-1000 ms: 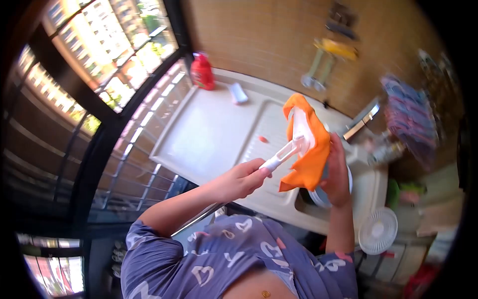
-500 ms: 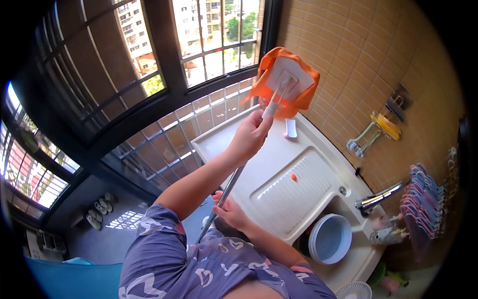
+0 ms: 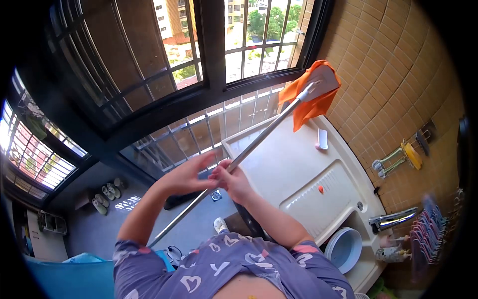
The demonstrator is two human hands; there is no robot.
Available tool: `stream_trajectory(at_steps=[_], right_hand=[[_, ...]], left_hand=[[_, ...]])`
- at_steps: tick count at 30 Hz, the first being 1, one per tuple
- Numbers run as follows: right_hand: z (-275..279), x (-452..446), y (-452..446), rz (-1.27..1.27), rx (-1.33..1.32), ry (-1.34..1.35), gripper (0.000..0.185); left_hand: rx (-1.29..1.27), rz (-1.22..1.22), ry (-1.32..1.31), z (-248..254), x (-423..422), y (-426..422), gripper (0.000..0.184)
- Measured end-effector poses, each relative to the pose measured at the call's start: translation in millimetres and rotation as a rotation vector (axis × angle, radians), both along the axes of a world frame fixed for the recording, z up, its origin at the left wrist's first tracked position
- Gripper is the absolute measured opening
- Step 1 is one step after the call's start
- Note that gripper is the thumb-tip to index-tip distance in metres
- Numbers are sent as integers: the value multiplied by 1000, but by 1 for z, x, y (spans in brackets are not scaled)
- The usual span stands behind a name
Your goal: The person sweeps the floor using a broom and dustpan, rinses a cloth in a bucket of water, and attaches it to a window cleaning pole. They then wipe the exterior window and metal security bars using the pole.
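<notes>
A long metal pole (image 3: 266, 133) runs diagonally from the lower left up to a flat mop head (image 3: 322, 82). An orange cloth (image 3: 311, 110) is wrapped round the head and hangs below it, against the window's lower corner. Around the middle of the pole, the fingers of my right hand (image 3: 233, 182) are closed. My left hand (image 3: 191, 174) is just to the left of it, fingers apart, over or beside the pole; whether it touches the pole is unclear.
A white sink counter (image 3: 269, 164) bears a small white dish (image 3: 322, 139) and a red bit (image 3: 321, 189). A white bucket (image 3: 344, 249) sits in the basin by the faucet (image 3: 393, 219). Barred windows stand ahead, hangers (image 3: 429, 231) at right, shoes (image 3: 110, 191) on the floor at left.
My left hand has let go near the mop head and come down the pole beside my right hand. The head and cloth have moved away, up and right. The view has turned left.
</notes>
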State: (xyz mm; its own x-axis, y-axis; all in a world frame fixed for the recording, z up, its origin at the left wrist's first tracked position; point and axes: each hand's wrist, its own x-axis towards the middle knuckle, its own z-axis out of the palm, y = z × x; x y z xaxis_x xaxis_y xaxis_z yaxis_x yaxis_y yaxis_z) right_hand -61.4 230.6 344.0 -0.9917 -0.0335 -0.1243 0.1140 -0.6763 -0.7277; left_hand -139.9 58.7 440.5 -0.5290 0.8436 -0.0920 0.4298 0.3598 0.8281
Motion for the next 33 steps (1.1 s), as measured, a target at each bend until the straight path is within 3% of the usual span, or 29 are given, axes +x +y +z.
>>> stream_trajectory(at_steps=[2,4,6,8,9,11,12,14,17,19,20,22,23,28,30,32,33], right_hand=[[12,-24,7,-9,-3,63,16],[34,-45,14,-77,-19,15,15],[48,-66,16,-118,-15,17,17],[56,-82,14,-81,-35,62,20],[63,-87,11,-67,-12,75,23],[67,-99,3,-100,-22,98,24],[71,-105,-2,-126,-30,125,25],[80,-114,-11,-103,79,158,34],[98,-119,-15,-111,187,215,34],[104,-116,0,110,685,266,32],[107,-110,5,116,684,268,32],[110,-92,9,-336,1498,782,36],[110,-91,11,-577,1585,993,41],[124,-117,13,-653,1863,1232,30],[114,-131,23,-432,1963,1170,23],[126,-149,28,-356,2024,1184,19],[134,-159,28,-290,2010,1185,17]], left_hand=[[-157,2,-43,2,0,-60,97],[-317,-7,93,1,3,-112,90],[-332,7,103,17,7,-141,84],[-263,471,-146,44,10,-158,74],[-266,463,-146,52,12,-167,74],[-284,548,668,59,15,-187,54],[-285,545,666,59,17,-199,54],[-282,777,650,60,16,-219,36],[-175,718,868,63,8,-233,27],[-169,734,822,55,3,-250,29],[-152,754,780,51,1,-256,30],[-148,728,759,48,0,-264,30],[-142,695,735,45,0,-264,30],[-125,671,765,52,-4,-246,35],[-116,647,833,61,-10,-243,37],[-140,543,1096,96,-26,-226,38],[-212,607,1240,117,-29,-213,38]])
